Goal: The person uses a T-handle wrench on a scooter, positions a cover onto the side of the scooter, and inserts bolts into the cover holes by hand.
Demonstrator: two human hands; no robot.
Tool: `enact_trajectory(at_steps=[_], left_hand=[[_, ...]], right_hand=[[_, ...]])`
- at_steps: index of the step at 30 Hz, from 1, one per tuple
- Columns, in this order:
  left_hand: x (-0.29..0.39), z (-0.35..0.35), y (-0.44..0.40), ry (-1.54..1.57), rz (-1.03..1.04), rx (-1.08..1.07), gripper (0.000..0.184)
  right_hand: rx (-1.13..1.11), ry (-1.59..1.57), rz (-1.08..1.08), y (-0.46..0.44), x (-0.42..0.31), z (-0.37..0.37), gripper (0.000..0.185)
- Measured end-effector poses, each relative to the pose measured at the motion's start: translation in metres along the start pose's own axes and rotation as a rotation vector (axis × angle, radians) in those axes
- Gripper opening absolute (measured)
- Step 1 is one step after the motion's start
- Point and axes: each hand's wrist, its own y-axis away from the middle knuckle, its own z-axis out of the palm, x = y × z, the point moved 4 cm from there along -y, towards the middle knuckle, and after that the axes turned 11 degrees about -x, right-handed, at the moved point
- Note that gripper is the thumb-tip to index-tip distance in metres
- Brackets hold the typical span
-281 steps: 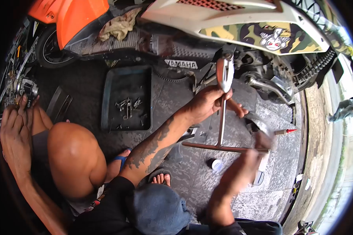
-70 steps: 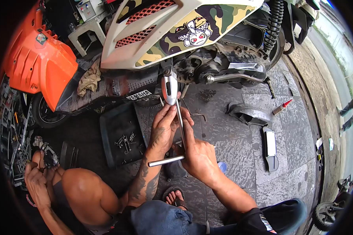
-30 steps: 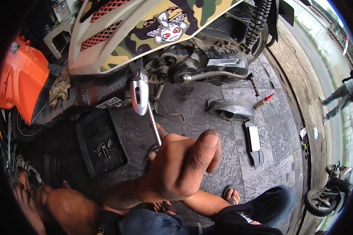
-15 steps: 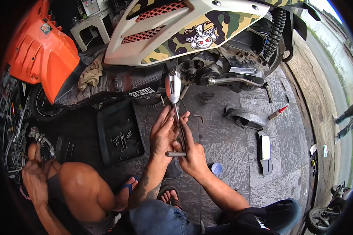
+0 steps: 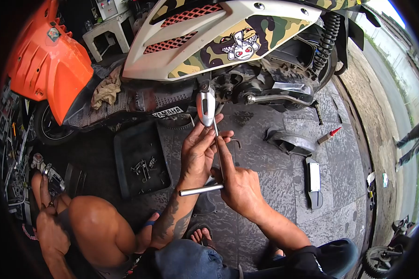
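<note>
Nearest the body, the crossbar (image 5: 201, 189) of the T-handle tool pointed to nine o'clock, and it showed longer than half a second earlier; this suggested to me that the tool had turned a little in the hands. The right hand (image 5: 242, 189) was closed round the shaft (image 5: 219, 160), near the crossbar, with the forefinger laid along the metal. The left hand (image 5: 200, 151) was cupped at the farther part of the shaft, but how firmly its fingers grasped I could not tell. The blue lid, which was visible before beside the right forearm, was now out of sight, probably covered by the arm. Near eight o'clock, another person's hand (image 5: 53, 230) was close to a metal part (image 5: 53, 176), and what it held was not clear in the shade. At ten o'clock lay the black tray (image 5: 166, 160) with small metal pieces, too small to name. At two o'clock, a curved cover (image 5: 291, 141) rested on the floor (image 5: 270, 186). Farther, at twelve o'clock, the shaft reached the silver lever-like part (image 5: 205, 109) under the motorcycle (image 5: 181, 56), but its far end was hidden there, so what it touched could not be seen.
</note>
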Motion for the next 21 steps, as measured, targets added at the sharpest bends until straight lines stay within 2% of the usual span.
enact_trajectory(at_steps=[9, 13, 15, 17, 19, 21], left_hand=[[-0.010, -0.007, -0.006, 0.075, 0.011, -0.049, 0.044], [-0.014, -0.007, -0.006, 0.059, 0.002, 0.001, 0.039], [-0.016, -0.016, 0.014, -0.003, 0.331, 0.271, 0.039], [-0.003, -0.010, 0.050, 0.109, 0.575, 0.213, 0.056], [0.032, 0.030, 0.066, -0.140, 0.692, -0.152, 0.067], [0.043, 0.030, 0.067, -0.086, 0.637, -0.383, 0.070]], right_hand=[[-0.058, 0.107, 0.024, -0.002, 0.008, -0.010, 0.082], [-0.108, 0.144, -0.013, -0.006, 0.006, -0.014, 0.080], [-0.065, 0.003, -0.004, -0.008, 0.006, -0.004, 0.080], [-0.009, -0.001, -0.041, -0.008, 0.007, 0.005, 0.079], [0.006, -0.074, -0.049, -0.010, 0.006, 0.018, 0.079], [0.038, -0.130, -0.057, -0.011, 0.001, 0.018, 0.077]])
